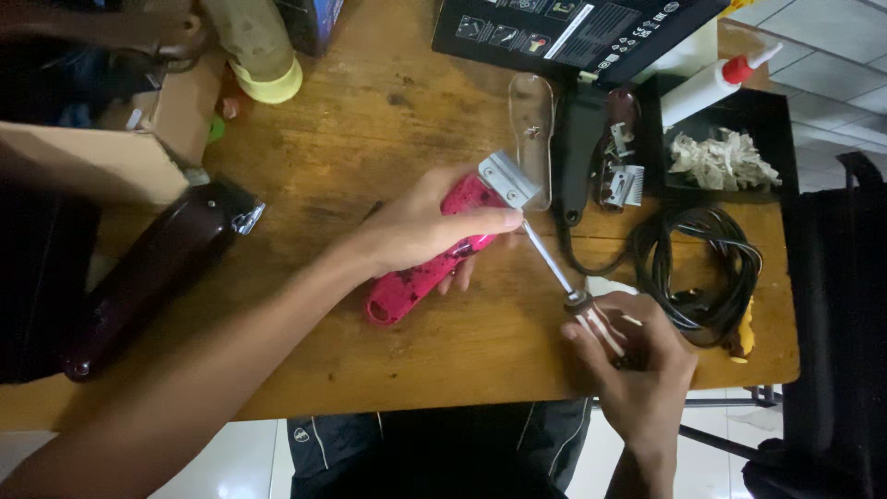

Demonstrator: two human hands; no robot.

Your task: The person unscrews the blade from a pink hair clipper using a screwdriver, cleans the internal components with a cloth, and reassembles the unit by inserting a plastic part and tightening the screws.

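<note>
Coiled black cable (707,268), white squeeze bottle (716,81) (red-capped), maroon clipper (148,273)

Both arms are bare from the hands up to where they leave the picture, with no sleeve, glove, watch or ring to be seen. The left hand (420,226) comes in on a long forearm from about eight o'clock; the right hand (628,360) comes up on a shorter stretch of forearm from about five o'clock. At six o'clock, below the counter (388,139) edge, the person's lap shows in dark trousers (443,453) with thin pale piping lines down the legs and a small pale round mark near the left hip.
</note>
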